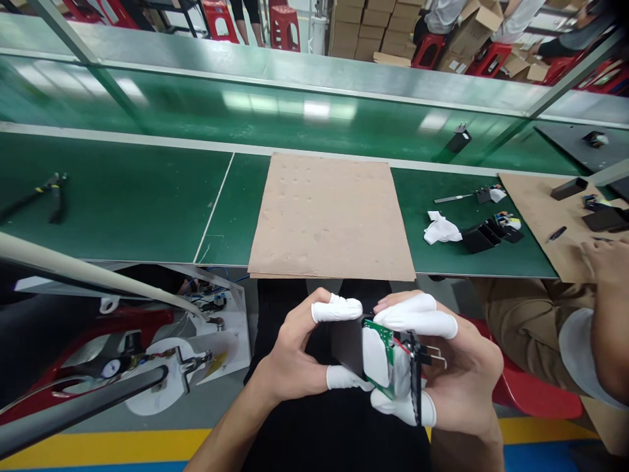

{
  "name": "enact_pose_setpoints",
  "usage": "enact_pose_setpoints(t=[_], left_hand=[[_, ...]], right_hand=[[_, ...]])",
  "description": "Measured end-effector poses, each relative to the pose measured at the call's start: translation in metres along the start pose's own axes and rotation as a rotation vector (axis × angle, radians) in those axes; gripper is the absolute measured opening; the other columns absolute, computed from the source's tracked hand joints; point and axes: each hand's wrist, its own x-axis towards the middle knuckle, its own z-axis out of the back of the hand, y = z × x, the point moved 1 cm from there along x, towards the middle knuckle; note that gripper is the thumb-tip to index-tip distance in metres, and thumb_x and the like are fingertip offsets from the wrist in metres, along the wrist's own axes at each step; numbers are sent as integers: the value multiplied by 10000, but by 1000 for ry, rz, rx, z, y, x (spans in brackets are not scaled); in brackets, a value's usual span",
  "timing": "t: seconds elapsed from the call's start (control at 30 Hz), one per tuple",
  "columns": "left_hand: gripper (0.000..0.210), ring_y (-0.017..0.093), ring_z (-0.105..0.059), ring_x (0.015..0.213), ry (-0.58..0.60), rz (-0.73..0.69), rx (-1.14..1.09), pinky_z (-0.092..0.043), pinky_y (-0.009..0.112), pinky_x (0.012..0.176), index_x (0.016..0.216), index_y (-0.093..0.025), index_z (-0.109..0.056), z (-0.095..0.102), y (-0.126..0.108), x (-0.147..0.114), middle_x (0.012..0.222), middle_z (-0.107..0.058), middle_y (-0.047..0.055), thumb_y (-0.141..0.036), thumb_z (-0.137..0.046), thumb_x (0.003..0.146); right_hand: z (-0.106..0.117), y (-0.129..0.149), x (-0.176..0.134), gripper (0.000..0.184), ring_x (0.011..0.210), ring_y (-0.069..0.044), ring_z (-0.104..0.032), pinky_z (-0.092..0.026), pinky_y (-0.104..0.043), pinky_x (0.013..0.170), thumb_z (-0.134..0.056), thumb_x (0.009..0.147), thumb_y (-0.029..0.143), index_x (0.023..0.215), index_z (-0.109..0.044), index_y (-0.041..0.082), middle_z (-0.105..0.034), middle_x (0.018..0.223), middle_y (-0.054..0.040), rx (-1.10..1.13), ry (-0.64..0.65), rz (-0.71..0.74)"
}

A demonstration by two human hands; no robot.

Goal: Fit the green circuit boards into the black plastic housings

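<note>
Black plastic forms a rectangular housing, pinched in the left hand; the right hand, wearing white finger covers, grips a green circuit board with 2 metal prongs at the housing's mouth, near a flat brown cardboard sheet.

- Black housing: its inside is hidden, so how far the circuit board reaches into it cannot be told.
- Left hand: only 2 covered fingertips show; the other fingertips are hidden.
- Right hand: partly hidden behind the black end plate.
- Pliers: blurred, 1 handle cut off by the left edge.
- Gauge: dial too small to read.
- Co-worker's hand: cut off by the right edge.
- People across the bench: cut off by the top edge.
</note>
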Motion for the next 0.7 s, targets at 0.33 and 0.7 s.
enact_pose_setpoints(t=[0.33, 0.7], left_hand=[[734, 253, -736, 1034, 2, -11, -15, -655, 384, 866, 1383, -247, -717, 1, 0, 0, 1176, -780, 110, -292, -1033, 722], [763, 269, -755, 1051, 11, 37, -81, -673, 435, 921, 1375, -241, -733, 4, 8, -6, 1189, -742, 109, -196, -1041, 678]], right_hand=[[1, -1, -1, 687, 927, -335, -773, -698, -540, 805, -1065, 635, 308, 1254, -782, 216, -810, 1008, -95, -16, 3, 7], [0, 2, -4, 602, 907, -330, -760, -672, -537, 836, -1027, 672, 300, 1221, -798, 208, -811, 972, -93, 19, -79, 9]])
